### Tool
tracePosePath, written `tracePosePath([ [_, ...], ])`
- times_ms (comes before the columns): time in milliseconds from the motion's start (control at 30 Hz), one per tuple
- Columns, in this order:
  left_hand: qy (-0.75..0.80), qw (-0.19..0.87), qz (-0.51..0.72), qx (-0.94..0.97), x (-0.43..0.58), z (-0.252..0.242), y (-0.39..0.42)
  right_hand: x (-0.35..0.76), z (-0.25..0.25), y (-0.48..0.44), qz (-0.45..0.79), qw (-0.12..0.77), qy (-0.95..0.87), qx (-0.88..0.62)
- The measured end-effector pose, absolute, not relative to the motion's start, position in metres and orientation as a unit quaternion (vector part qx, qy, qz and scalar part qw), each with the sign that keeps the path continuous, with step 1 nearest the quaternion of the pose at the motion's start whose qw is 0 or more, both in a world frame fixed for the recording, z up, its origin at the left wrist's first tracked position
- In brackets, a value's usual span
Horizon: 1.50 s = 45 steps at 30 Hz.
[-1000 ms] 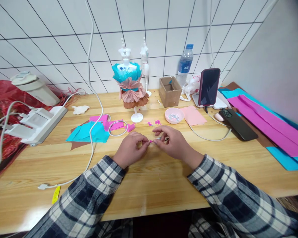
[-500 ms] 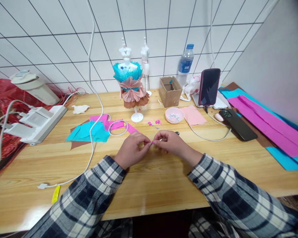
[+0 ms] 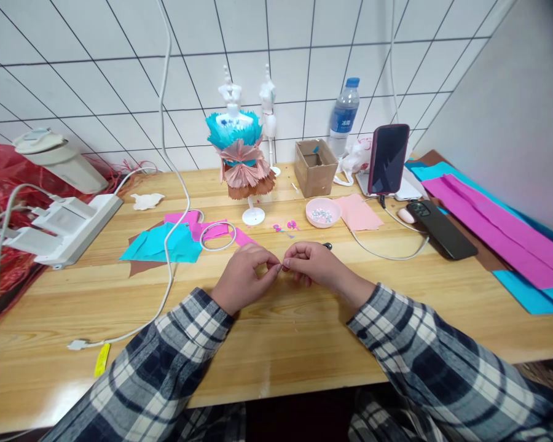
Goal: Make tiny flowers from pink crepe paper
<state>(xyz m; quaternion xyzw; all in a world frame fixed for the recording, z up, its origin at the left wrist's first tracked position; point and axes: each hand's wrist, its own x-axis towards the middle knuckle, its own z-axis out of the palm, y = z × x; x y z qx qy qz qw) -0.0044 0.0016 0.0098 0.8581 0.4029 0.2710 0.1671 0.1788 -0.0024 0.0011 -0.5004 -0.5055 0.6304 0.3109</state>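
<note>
My left hand (image 3: 246, 277) and my right hand (image 3: 320, 265) meet fingertip to fingertip over the middle of the table. Both are pinched closed; whatever lies between the tips is too small and hidden to make out. Just beyond them are small pink paper pieces (image 3: 292, 225). A dark-tipped tool (image 3: 327, 246) shows partly behind my right hand. To the left lie a white ring (image 3: 218, 236), magenta paper (image 3: 244, 237) and turquoise paper (image 3: 161, 242). A pink bowl (image 3: 323, 212) holds small shiny beads. Behind stands a doll form (image 3: 242, 147) in a turquoise, pink and brown paper dress.
A bare doll form (image 3: 268, 116), cardboard box (image 3: 316, 175), bottle (image 3: 344, 116) and upright phone (image 3: 389, 159) stand at the back. A power strip (image 3: 80, 230) and white cable (image 3: 168, 245) are left; another phone (image 3: 445, 230) and long magenta paper (image 3: 498, 230) are right.
The pink bit seen between my fingertips before is now hidden. My hands have stayed almost in place, and the view has shifted slightly.
</note>
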Motion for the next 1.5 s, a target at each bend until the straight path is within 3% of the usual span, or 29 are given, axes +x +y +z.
tracePosePath([
  [867, 0.407, 0.147, 0.275, 0.858, -0.0068, 0.0048, 0.0040, 0.1790, -0.0067, -0.0003, 0.571, 0.340, -0.550, -0.506],
  [1267, 0.407, 0.153, 0.267, 0.860, -0.0060, 0.0055, 0.0034, 0.1833, -0.0041, -0.0013, 0.383, 0.338, -0.712, -0.482],
  [1500, 0.405, 0.137, 0.271, 0.862, -0.0054, 0.0051, 0.0041, 0.1841, -0.0031, -0.0008, 0.435, 0.387, -0.660, -0.474],
])
